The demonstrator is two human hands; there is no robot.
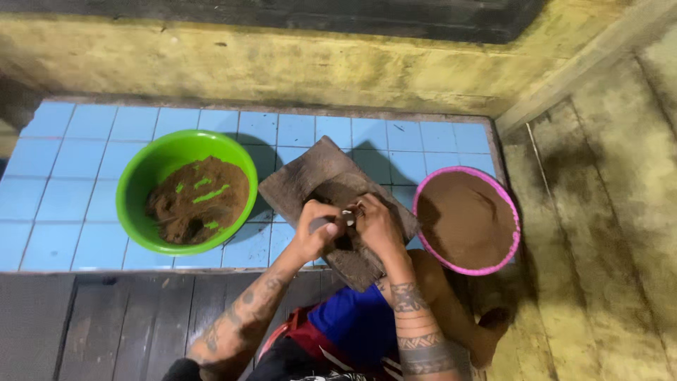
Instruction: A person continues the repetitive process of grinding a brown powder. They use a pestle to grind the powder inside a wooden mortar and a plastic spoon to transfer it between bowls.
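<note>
Pressing down together, both hands work on a dark slab (321,180) that lies tilted across the blue tiled floor (84,176), its near corner hanging over the tile edge toward the person's lap. The left hand (317,229) is closed around a small dark roller (323,224), and the right hand (374,224) curls over the same piece from the right side; the two hands touch in the middle of the slab, with a small pale bit showing between them. What lies under the fingers cannot be told.

Just left of the slab stands a green bowl (141,176) with clumpy brown paste, nearly touching the slab's left corner. Just right of it sits a pink-rimmed tray (511,233) full of fine brown powder, its rim close to the slab's right edge and partly off the tiles.

Bare tiles stretch far and to the left of the bowl. A yellow wall (282,63) closes the far side, worn boards (599,247) run along the right, and dark planks (106,317) border the near edge of the tiles.
</note>
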